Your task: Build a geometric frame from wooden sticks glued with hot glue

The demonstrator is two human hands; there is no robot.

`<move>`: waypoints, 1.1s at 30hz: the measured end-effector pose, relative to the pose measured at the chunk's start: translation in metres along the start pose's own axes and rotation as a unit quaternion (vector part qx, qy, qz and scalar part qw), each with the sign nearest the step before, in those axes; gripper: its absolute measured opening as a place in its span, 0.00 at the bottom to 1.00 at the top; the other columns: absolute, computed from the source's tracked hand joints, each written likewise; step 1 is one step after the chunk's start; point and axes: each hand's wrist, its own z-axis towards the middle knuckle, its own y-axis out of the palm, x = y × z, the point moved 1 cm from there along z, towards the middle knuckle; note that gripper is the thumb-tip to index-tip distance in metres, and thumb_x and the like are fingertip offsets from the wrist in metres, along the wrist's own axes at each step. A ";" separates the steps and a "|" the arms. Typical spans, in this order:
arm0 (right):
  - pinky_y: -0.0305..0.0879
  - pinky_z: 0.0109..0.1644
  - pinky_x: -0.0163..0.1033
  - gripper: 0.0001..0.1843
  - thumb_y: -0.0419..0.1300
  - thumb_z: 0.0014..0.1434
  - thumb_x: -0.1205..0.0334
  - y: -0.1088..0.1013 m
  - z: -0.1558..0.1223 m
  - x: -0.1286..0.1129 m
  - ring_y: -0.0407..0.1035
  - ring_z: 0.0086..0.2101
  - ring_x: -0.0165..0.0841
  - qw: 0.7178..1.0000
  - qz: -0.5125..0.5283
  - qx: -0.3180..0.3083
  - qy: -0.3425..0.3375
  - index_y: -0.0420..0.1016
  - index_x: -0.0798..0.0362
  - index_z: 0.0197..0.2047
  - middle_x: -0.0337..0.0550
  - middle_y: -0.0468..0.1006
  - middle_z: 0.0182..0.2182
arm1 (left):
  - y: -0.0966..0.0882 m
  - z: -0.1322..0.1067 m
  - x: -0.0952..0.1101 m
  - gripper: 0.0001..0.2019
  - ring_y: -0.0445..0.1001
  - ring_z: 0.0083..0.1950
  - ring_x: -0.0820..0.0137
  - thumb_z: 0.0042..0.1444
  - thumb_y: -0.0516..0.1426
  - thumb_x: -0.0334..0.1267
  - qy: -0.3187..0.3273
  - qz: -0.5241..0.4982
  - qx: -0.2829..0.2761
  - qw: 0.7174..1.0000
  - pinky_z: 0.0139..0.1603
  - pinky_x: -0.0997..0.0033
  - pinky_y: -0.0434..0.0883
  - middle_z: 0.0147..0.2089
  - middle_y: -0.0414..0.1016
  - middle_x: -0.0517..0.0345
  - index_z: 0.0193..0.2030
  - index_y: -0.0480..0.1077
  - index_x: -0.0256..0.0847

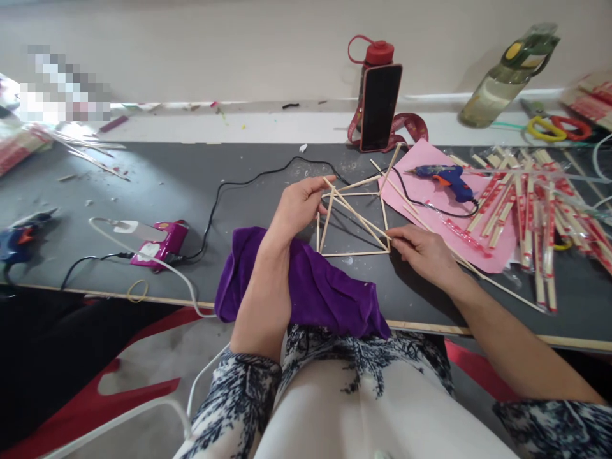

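A frame of thin wooden sticks (354, 220) glued into triangles stands on the dark table (191, 185) in front of me. My left hand (299, 207) pinches the frame's upper left corner, fingers closed round the sticks. My right hand (421, 250) grips the frame's lower right corner, also closed. My left forearm rests on a purple cloth (329, 293) that hangs over the table's near edge. A blue glue gun (442, 176) lies on a pink sheet (433, 210) just behind the frame, its black cord running left.
Wrapped chopsticks (535, 204) lie heaped at the right. A phone (380, 107) leans on a red-capped bottle (377, 54); a green bottle (507, 80) and scissors (554, 127) are at the back right. A magenta power strip (160, 245) and another glue gun (21, 239) lie left.
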 end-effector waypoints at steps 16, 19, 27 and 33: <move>0.67 0.34 0.39 0.14 0.54 0.62 0.63 0.000 -0.001 0.000 0.72 0.27 0.32 1.000 -0.010 0.007 -0.007 0.78 0.53 0.47 0.43 0.79 0.34 | -0.001 0.004 -0.011 0.18 0.69 0.22 0.83 0.57 0.48 0.27 0.069 0.128 0.022 0.989 0.36 0.77 0.73 0.56 0.77 0.59 0.44 0.77 0.41; 0.67 0.34 0.39 0.14 0.54 0.62 0.63 -0.001 -0.001 0.000 0.72 0.27 0.31 1.000 -0.009 0.006 -0.010 0.78 0.54 0.47 0.43 0.79 0.34 | 0.000 0.003 -0.009 0.21 0.71 0.25 0.83 0.56 0.48 0.26 0.081 0.119 0.002 0.990 0.35 0.79 0.73 0.56 0.76 0.58 0.50 0.76 0.42; 0.67 0.35 0.39 0.14 0.54 0.62 0.63 0.000 -0.001 0.002 0.73 0.29 0.33 1.000 -0.011 0.010 -0.010 0.78 0.53 0.48 0.44 0.79 0.35 | 0.001 -0.002 0.000 0.20 0.74 0.36 0.77 0.60 0.52 0.33 0.089 0.075 -0.061 0.991 0.33 0.82 0.71 0.56 0.75 0.55 0.57 0.73 0.44; 0.68 0.36 0.39 0.14 0.54 0.62 0.64 0.000 -0.001 0.003 0.74 0.30 0.33 1.000 -0.007 0.014 -0.011 0.78 0.52 0.47 0.43 0.79 0.36 | 0.001 -0.004 0.003 0.21 0.70 0.28 0.81 0.56 0.56 0.34 0.037 -0.002 -0.097 0.995 0.25 0.82 0.69 0.55 0.74 0.52 0.57 0.74 0.42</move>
